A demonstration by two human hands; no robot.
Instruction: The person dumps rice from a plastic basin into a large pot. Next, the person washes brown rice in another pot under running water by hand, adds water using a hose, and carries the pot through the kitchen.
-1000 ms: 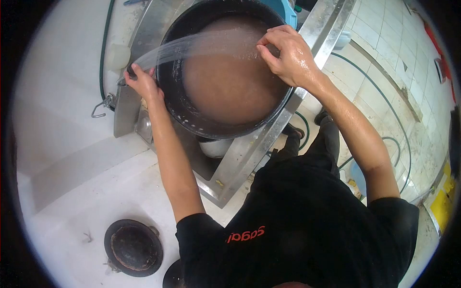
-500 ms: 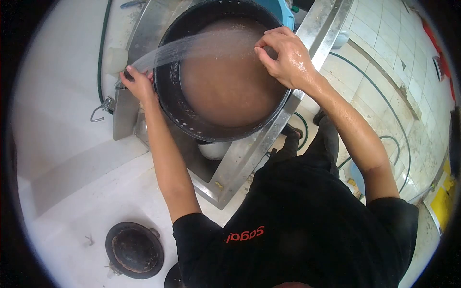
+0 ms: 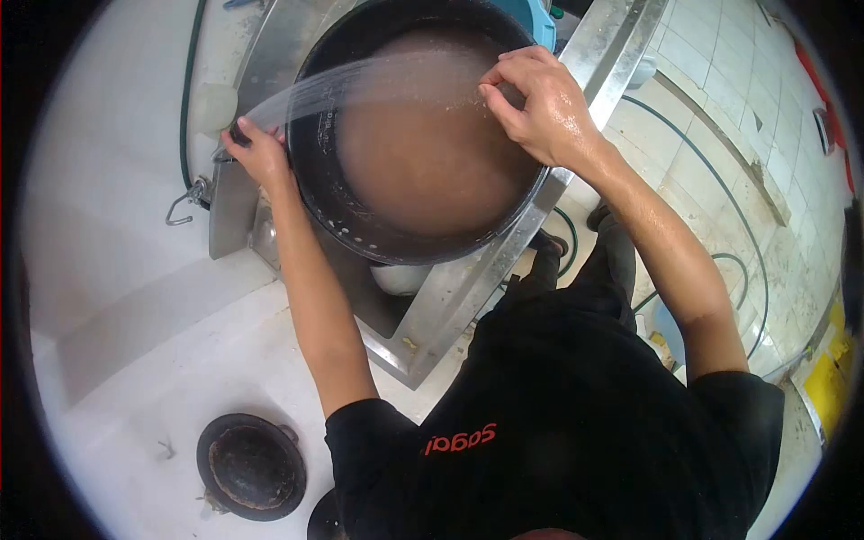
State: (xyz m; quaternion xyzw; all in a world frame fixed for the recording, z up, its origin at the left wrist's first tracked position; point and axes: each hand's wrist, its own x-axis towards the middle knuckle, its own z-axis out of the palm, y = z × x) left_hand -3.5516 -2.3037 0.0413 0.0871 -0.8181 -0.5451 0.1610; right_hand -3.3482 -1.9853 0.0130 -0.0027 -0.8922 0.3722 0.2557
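A large black pot [image 3: 315,162] stands in the metal sink, holding cloudy brownish water [image 3: 423,153]. My left hand [image 3: 261,160] is closed around a dark spray nozzle [image 3: 240,135] at the pot's left side, mostly hidden by the fingers. From it a fan of water [image 3: 351,79] shoots rightward into the pot. My right hand [image 3: 547,106], wet, hovers over the pot's right rim with thumb and fingers curled together. Something dark shows between them, but I cannot tell whether it is held or is the pot behind.
The metal sink [image 3: 450,301] surrounds the pot, with a whitish rounded thing [image 3: 400,279] beneath it. A blue basin [image 3: 543,22] is behind. A metal hook [image 3: 184,205] hangs at left. A dark round lid-like pan [image 3: 252,466] lies lower left. Green hose [image 3: 702,153] runs over the floor tiles.
The spray still runs into the pot from the left. Both hands keep nearly the same place; the view has shifted only slightly.
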